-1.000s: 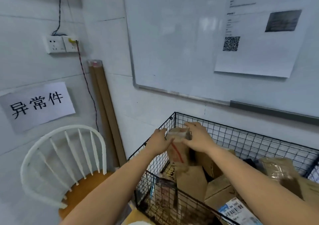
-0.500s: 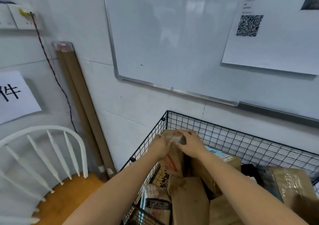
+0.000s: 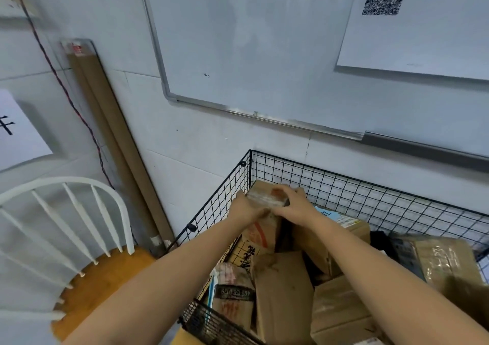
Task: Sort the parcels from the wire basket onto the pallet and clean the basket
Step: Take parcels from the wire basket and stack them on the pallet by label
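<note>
Two hands clasp the top of one tall brown parcel (image 3: 262, 235), which stands upright in the far left corner of the wire basket (image 3: 370, 196). The left hand (image 3: 244, 208) grips its left edge, and the right hand (image 3: 291, 204) curls its fingers over the taped top. Other cardboard parcels (image 3: 283, 291) lie crowded around it in the basket, which stands against the wall (image 3: 206, 154) beside a white chair (image 3: 87, 278).

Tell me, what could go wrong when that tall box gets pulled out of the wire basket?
The left hand and right hand hold only the top end of the tall cardboard parcel, so it might slip. It stands wedged among other cardboard parcels, which could topple when it lifts. The left hand is close to the wire basket wall, so knuckles might scrape.
</note>
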